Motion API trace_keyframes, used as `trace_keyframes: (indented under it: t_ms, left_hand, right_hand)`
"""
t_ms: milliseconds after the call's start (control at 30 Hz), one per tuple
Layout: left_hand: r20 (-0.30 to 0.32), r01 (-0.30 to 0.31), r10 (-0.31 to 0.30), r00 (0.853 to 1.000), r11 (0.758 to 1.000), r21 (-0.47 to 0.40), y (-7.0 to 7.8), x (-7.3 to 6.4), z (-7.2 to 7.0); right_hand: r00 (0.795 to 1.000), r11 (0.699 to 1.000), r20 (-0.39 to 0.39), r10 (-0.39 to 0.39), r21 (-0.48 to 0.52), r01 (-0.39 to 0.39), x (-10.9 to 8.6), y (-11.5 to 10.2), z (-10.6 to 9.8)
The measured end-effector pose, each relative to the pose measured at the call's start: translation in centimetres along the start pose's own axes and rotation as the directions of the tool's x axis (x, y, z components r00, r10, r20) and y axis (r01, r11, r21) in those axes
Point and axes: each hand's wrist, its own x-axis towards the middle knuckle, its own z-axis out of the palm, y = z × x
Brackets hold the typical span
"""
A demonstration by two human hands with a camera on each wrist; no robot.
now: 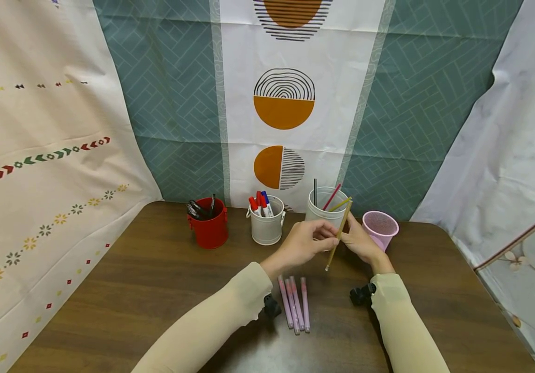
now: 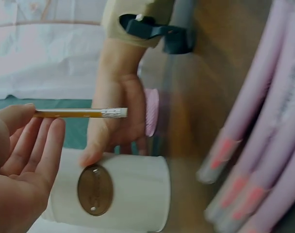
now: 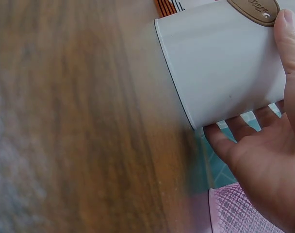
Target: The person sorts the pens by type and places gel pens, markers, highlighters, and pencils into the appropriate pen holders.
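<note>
My left hand (image 1: 302, 242) pinches a yellow pencil (image 1: 332, 255) between thumb and fingers, its white eraser end pointing down toward the table. The pencil (image 2: 84, 113) crosses in front of the large white bucket (image 1: 313, 213). On the right side of that bucket is my right hand (image 1: 364, 245). In the right wrist view, the thumb lies by the brown oval label (image 3: 256, 9) and the fingers curl round the bucket's side (image 3: 215, 68). Two thin black sticks (image 1: 315, 191), a red pencil (image 1: 331, 197) and another yellow pencil (image 1: 340, 204) stand in the bucket.
Right of the bucket stands a pink mesh cup (image 1: 380, 228). To its left are a smaller white bucket (image 1: 267, 230) with red and blue markers and a red bucket (image 1: 211, 233) with black pens. Several pale pink pens (image 1: 292, 305) lie on the wooden table (image 1: 155, 280) between the forearms.
</note>
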Motion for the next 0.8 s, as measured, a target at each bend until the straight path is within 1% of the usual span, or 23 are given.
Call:
trace_keyframes:
  t_ms: [167,267,367,467,600,800]
  left_hand:
    - [-0.072,-0.021,0.019,0.997,0.999,-0.029,0.8,1.2,-1.5]
    - [-0.116,-0.030,0.024,0.993,0.998,-0.054,1.3,2.1,-2.5]
    - [-0.144,-0.044,0.032,0.989,0.996,-0.081,1.7,3.0,-3.5]
    - [-0.178,-0.064,0.048,0.983,0.995,-0.080,2.2,3.9,-4.2]
    - [-0.221,-0.076,0.063,0.973,0.996,-0.054,2.7,5.0,-4.9]
    - [-0.246,-0.067,0.045,0.968,0.994,-0.081,2.9,6.4,-5.4]
  right_hand:
    - [1.000,1.000,0.028,0.009,-0.010,-0.009,0.1,0.1,0.0]
    - [0.999,1.000,0.035,0.015,-0.017,-0.015,0.2,0.1,-0.1]
    - [0.999,1.000,0.041,0.018,-0.026,-0.017,0.3,0.1,-0.1]
    - [0.999,0.999,0.040,0.020,-0.039,-0.019,0.3,0.1,-0.1]
    - [0.999,0.999,0.034,0.022,-0.040,-0.020,0.2,0.1,-0.1]
    - [0.999,1.000,0.031,0.013,-0.022,-0.012,0.2,0.2,0.0]
